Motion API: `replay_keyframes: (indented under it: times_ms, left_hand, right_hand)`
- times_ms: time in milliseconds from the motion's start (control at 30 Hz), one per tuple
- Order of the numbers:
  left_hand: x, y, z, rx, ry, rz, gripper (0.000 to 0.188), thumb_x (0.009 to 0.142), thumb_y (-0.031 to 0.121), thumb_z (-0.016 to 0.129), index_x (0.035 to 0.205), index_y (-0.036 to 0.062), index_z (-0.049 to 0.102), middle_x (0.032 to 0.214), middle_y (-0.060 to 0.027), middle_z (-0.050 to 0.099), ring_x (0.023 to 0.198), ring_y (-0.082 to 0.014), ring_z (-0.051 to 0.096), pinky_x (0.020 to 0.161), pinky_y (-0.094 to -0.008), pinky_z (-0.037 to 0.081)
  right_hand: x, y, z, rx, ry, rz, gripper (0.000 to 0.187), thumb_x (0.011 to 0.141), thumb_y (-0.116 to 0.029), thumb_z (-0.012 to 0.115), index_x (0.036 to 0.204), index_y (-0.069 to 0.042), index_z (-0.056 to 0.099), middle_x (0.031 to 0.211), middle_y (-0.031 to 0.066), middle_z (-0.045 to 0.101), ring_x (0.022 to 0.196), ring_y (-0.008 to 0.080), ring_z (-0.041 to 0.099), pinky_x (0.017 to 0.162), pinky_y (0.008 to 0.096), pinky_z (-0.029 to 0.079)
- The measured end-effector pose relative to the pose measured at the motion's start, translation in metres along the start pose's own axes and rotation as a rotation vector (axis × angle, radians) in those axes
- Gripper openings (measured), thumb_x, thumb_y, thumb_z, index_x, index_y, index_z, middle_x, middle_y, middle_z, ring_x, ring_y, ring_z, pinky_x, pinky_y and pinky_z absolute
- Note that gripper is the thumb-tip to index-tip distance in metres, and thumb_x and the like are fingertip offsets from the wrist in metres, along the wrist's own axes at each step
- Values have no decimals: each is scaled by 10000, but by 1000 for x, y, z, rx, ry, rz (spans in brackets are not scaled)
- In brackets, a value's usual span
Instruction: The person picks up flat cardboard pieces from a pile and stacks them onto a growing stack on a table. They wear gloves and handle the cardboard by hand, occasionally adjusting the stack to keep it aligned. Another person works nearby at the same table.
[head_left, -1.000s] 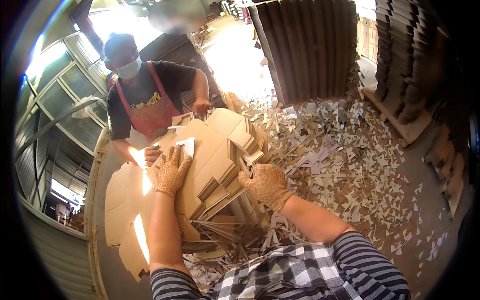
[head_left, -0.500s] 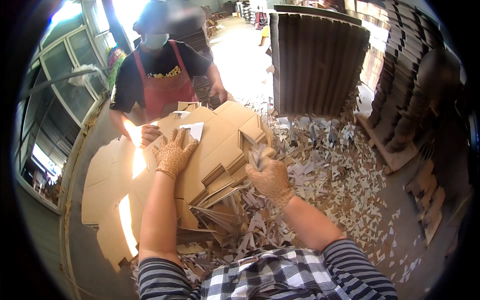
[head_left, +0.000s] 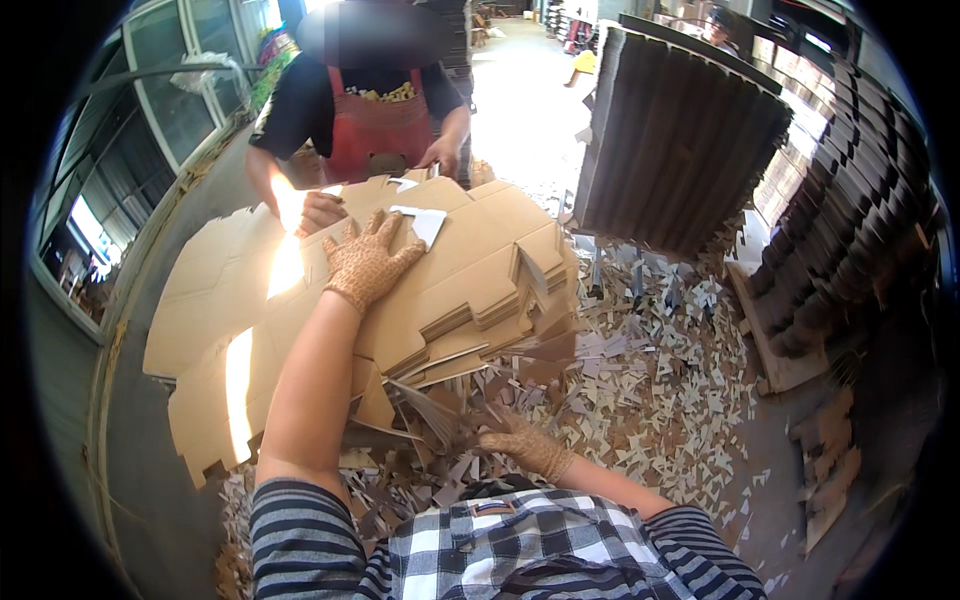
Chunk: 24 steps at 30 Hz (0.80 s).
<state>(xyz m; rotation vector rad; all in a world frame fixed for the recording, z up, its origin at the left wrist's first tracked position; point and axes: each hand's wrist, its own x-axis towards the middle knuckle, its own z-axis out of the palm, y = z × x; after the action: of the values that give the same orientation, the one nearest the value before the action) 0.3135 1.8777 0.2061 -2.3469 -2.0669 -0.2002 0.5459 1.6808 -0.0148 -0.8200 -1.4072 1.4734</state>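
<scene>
A stack of die-cut brown cardboard sheets (head_left: 470, 260) lies in front of me, its notched right edge stepped. My left hand (head_left: 365, 265), in a patterned tan glove, rests flat on top with its fingers spread. Just beyond its fingertips is a white cut-out patch (head_left: 428, 226) on the top sheet. My right hand (head_left: 525, 445), in a matching glove, is low beside the near edge of the stack, over loose scraps. Its fingers are smeared by motion, so what they hold, if anything, is unclear. Loose grey-brown cardboard strips (head_left: 425, 410) hang at the stack's near edge.
Across the stack stands a co-worker in a red apron (head_left: 380, 125), one hand (head_left: 318, 212) at the sheets. Cardboard scraps (head_left: 660, 370) cover the floor to the right. A tall dark cardboard stack (head_left: 685, 135) stands behind them, with another on a wooden pallet (head_left: 775, 340) at far right.
My right hand has moved from the stack's right edge down and toward my body. A loose flap now sticks out at that edge. My left hand stays flat on the sheets.
</scene>
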Motion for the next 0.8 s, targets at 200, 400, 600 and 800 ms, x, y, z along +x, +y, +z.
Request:
replay_keyframes:
  times_ms: [200,400,600,800]
  left_hand:
    - [-4,3,-10,8,-9,-21,816,901,722,430,1545,226,362,1636,-66,276,1477,-427,249,1153,-686,154]
    - [-3,2,-3,20,-12,-28,829,895,747,396,1553,245,351,1635,-58,279,1493,-384,241,1169,-664,156]
    - [-5,0,-6,-15,7,-27,812,905,739,383,1550,246,358,1633,-57,283,1505,-381,212,1173,-682,108]
    - [-4,1,-11,-5,-1,-28,802,910,727,396,1548,242,360,1632,-54,287,1502,-384,215,1172,-683,103]
  right_hand:
    - [55,-49,2,-745,107,-451,479,904,-73,601,1380,-114,564,1205,195,653,1116,350,628,978,397,505]
    - [88,-85,48,601,431,284,510,864,11,655,1358,-56,548,1236,149,653,1143,274,636,1050,417,486]
    - [82,-76,44,935,165,222,377,855,-89,746,1202,10,638,1101,115,678,1093,258,639,968,431,543]
    - [76,19,34,461,81,122,375,883,-170,706,1222,-27,632,1190,148,655,1162,288,614,1028,444,501]
